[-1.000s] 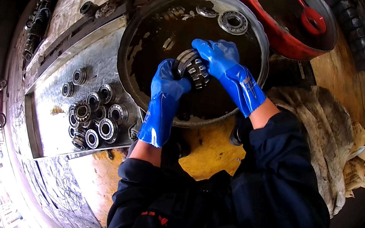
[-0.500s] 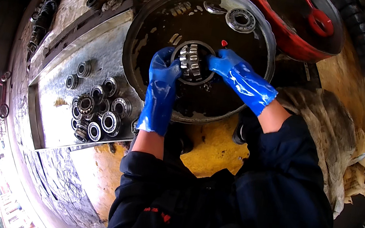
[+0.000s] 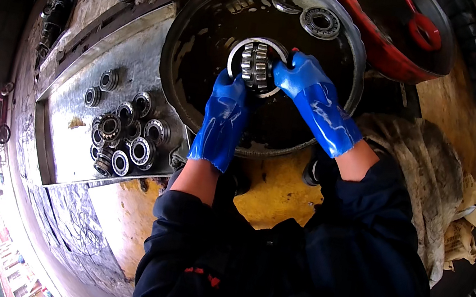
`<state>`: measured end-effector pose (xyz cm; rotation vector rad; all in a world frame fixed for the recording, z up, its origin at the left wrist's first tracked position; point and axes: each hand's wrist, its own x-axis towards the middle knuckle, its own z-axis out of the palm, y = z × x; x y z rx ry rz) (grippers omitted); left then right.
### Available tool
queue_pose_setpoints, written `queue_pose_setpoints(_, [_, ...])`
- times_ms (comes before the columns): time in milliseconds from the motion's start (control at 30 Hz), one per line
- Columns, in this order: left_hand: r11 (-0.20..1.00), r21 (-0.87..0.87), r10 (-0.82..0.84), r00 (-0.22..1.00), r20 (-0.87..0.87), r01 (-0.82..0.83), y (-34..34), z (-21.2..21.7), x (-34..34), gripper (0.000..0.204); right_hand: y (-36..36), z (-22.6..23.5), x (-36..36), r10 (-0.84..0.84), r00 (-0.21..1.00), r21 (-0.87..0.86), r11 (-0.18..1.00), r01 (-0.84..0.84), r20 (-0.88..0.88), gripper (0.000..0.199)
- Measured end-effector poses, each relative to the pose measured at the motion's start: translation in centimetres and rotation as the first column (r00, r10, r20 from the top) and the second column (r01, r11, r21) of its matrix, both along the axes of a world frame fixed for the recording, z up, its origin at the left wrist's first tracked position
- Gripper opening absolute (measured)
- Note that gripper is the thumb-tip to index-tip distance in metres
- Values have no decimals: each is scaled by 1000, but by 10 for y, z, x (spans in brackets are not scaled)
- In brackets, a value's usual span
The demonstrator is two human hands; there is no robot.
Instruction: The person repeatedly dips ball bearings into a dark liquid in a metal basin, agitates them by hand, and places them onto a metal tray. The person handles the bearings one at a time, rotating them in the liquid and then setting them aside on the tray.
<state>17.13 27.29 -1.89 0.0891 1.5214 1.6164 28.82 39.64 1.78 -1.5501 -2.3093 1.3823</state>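
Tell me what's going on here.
A person's gloved left hand and right hand hold a bearing over a round basin, its rollers turned crosswise in the outer ring. Another bearing lies in the basin's far right. More bearings sit piled on the tray at left.

A shallow silver metal tray carries a heap of steel roller bearings close to its near edge, toward the near right corner, several leaning on or overlapping one another. Two loose bearings sit side by side just beyond the heap, farther from that edge. A small brown stain marks the sheet toward its left edge. Beside the tray's right edge, a round basin holds dark liquid; a flat bearing lies near its far right rim.
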Motion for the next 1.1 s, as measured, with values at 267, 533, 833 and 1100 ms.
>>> queue_pose_setpoints(267, [908, -416, -384, 489, -783, 47, -15, -6, -26, 45, -8, -3, 3, 133, 984, 185, 977, -110, -118, 36])
queue_pose_setpoints(533, [803, -593, -553, 293, -780, -64, -10, 3, -30, 42, -6, 2, -1, 138, 984, -60, 989, -132, 110, 46])
queue_pose_setpoints(833, [872, -486, -420, 425, -802, -55, -9, 17, -35, 40, 4, -87, 4, 301, 901, 62, 940, -335, 312, 45])
queue_pose_setpoints(1100, [983, 182, 52, 978, -203, -14, -27, 30, -54, 56, -14, -127, 6, 410, 736, 138, 819, -557, 538, 38])
